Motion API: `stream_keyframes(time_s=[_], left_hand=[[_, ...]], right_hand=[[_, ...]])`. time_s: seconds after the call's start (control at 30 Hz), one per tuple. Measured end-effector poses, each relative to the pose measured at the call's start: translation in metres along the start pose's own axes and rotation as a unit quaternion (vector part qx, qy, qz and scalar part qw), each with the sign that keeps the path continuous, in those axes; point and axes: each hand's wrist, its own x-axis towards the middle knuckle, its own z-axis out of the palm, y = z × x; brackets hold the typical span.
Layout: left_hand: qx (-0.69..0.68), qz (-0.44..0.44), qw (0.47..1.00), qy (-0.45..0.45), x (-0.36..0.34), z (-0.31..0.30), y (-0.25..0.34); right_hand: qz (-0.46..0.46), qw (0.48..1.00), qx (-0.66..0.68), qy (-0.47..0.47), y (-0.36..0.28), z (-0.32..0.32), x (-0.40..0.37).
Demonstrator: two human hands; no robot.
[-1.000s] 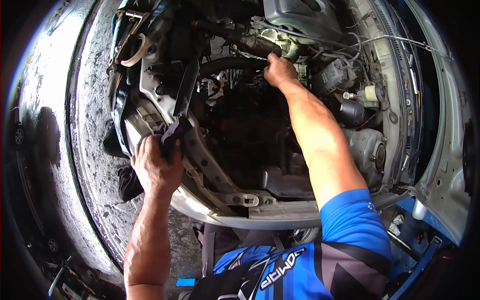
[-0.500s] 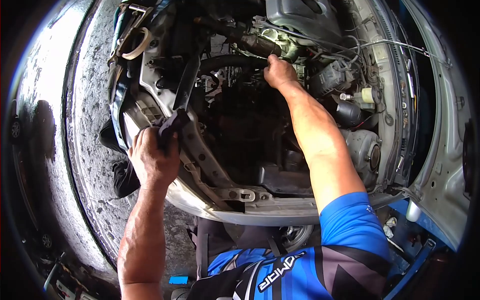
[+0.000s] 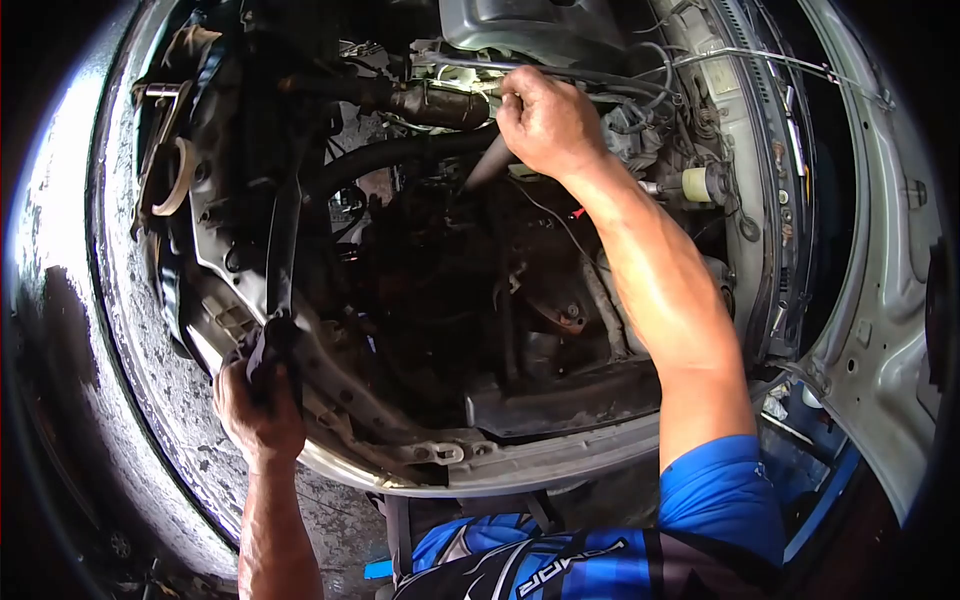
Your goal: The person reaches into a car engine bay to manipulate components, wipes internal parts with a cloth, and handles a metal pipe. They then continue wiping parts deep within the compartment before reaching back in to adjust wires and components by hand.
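Observation:
My left hand (image 3: 262, 415) is closed around the dark lower end of a long, flat black strip (image 3: 284, 240) at the front edge of the engine bay. The strip reaches up from the hand into the bay. My right hand (image 3: 548, 125) is closed, fingers curled, beside the right end of a brown, rusty-looking cylinder (image 3: 440, 105). A greyish tube (image 3: 488, 165) slants down from below its fingers. Whatever lies inside the right fingers is hidden. A thick black hose (image 3: 400, 155) curves past beneath the cylinder.
A large grey plastic cover (image 3: 530, 25) sits at the top of the bay. A reservoir with a yellowish band (image 3: 700, 185) stands to the right. A roll of tape (image 3: 175, 178) hangs at the left. An open grey panel (image 3: 880, 300) borders the right side.
The view has shifted, so the bay appears farther left and lower. My right hand sits farther over the cylinder's right side, and the greyish tube now shows below it. My left hand keeps its hold.

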Motion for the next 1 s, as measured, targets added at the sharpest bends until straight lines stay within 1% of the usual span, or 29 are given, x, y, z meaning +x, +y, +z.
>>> stream_keyframes(time_s=[0.03,0.1,0.17,0.2,0.23,0.27,0.3,0.37,0.43,0.47,0.57,0.63,0.7,0.77,0.8,0.83,0.87,0.9,0.97,1.0], left_hand=[[-0.014,0.006,1.0,0.005,0.0,-0.001,0.002],[-0.003,-0.009,1.0,-0.008,-0.004,0.0,-0.004],[0.02,-0.001,1.0,-0.01,-0.004,-0.002,-0.003],[0.01,-0.024,0.999,-0.024,-0.004,-0.003,-0.001],[0.011,-0.03,0.999,-0.024,-0.004,-0.002,-0.002],[-0.01,-0.026,0.999,-0.026,-0.004,-0.002,-0.003],[-0.031,-0.023,0.999,-0.026,-0.004,-0.001,-0.004],[-0.012,-0.022,0.999,-0.029,-0.002,-0.005,0.0],[-0.006,-0.025,0.999,-0.04,-0.001,-0.006,0.001],[-0.017,0.01,1.0,0.0,0.003,-0.001,0.004],[-0.018,0.018,1.0,0.0,0.006,-0.004,0.007],[-0.018,0.014,1.0,-0.001,0.005,-0.003,0.006],[-0.019,0.013,1.0,-0.002,0.002,-0.004,0.004],[-0.032,-0.014,0.998,-0.054,-0.004,-0.007,-0.002],[-0.034,-0.011,0.998,-0.056,-0.004,-0.005,-0.002],[-0.045,-0.012,0.999,-0.029,-0.004,-0.001,-0.002],[-0.056,-0.014,0.998,-0.003,-0.003,0.002,-0.002],[-0.059,-0.01,0.998,-0.006,-0.003,0.003,-0.001],[-0.071,-0.025,0.997,-0.005,-0.006,0.003,-0.003],[-0.071,-0.024,0.997,-0.008,-0.008,0.002,-0.005]], right_hand=[[0.002,1.0,0.0,-0.002,-0.001,-0.009,-0.001],[-0.03,1.0,-0.002,0.006,-0.004,-0.024,-0.006],[-0.026,0.999,0.004,0.018,-0.002,-0.038,-0.015],[-0.04,0.998,-0.016,0.036,0.003,-0.045,-0.02],[-0.025,0.999,-0.01,0.032,0.008,-0.052,-0.025],[-0.022,0.999,-0.029,0.029,0.006,-0.063,-0.028],[-0.027,0.999,-0.021,0.026,0.008,-0.072,-0.032],[-0.012,0.999,-0.049,-0.004,0.009,-0.084,-0.04],[-0.006,0.998,-0.053,-0.025,0.01,-0.089,-0.05],[0.002,0.997,-0.058,-0.042,0.01,-0.089,-0.055],[0.01,0.997,-0.058,-0.054,0.01,-0.089,-0.064],[0.01,0.996,-0.067,-0.054,0.011,-0.088,-0.067],[-0.006,0.996,-0.087,-0.036,0.011,-0.09,-0.069],[0.004,0.996,-0.08,-0.045,0.008,-0.096,-0.073],[0.013,0.996,-0.071,-0.053,0.005,-0.101,-0.076],[0.016,0.996,-0.075,-0.051,0.002,-0.109,-0.079],[-0.002,0.996,-0.072,-0.051,-0.004,-0.118,-0.082],[-0.02,0.996,-0.07,-0.052,-0.01,-0.128,-0.088],[0.039,0.995,-0.068,-0.063,-0.019,-0.15,-0.109],[0.054,0.995,-0.074,-0.051,-0.019,-0.158,-0.121]])
